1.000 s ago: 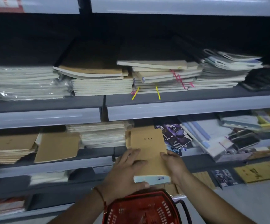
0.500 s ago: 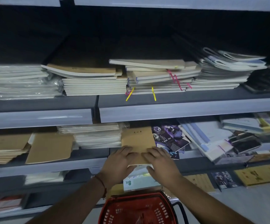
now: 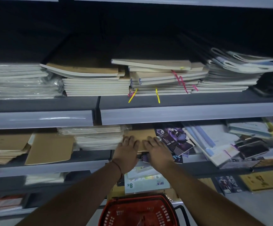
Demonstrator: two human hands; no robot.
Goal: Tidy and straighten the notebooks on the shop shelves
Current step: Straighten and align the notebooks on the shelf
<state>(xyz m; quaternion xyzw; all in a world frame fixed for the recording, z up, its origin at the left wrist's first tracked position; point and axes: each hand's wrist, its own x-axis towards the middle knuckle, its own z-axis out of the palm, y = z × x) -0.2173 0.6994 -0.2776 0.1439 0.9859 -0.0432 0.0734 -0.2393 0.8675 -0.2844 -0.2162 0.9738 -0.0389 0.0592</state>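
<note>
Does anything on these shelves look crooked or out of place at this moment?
Yes. On the upper shelf, the middle stack of notebooks is uneven, its top books shifted sideways. On the shelf below, the purple notebook lies turned at an angle, and a brown notebook leans over the front edge.

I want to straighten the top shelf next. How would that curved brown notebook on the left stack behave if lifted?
The brown notebook probably flexes: it already sags over the stack beneath. It looks thin, so likely light. Overhanging the stack's left edge, it may slide off if nudged.
</note>
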